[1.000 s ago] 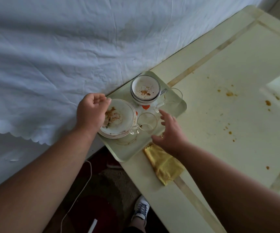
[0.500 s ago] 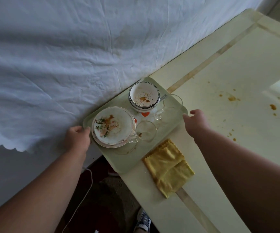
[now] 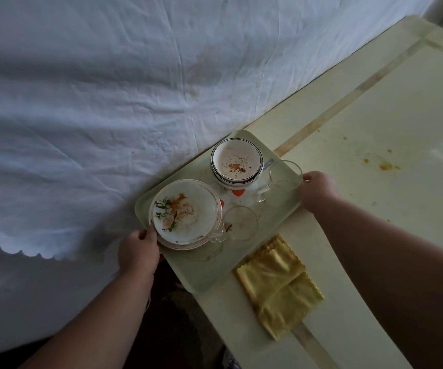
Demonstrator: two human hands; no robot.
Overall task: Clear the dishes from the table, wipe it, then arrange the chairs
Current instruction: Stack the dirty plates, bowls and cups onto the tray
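Now, from the head camera, both hands have moved to the short ends of the pale green rectangular plastic tray (image 3: 209,272); a second ago they were among the dishes. The left hand (image 3: 138,253) grips the near-left rim, fingers curled under it. The right hand (image 3: 318,190) holds the far-right rim, though its fingers are hidden, so the clamp is likely rather than certain. The tray sits on the corner of the cream bench (image 3: 374,123), overhanging its edge beside a white sheet (image 3: 95,102). This suggests the loaded tray is ready to lift away.

Counted: one floral soiled plate stack (image 3: 184,214), one stack of dark-rimmed white bowls (image 3: 236,163), two clear glass cups (image 3: 240,222), one folded yellow cloth (image 3: 279,283) on the bench.
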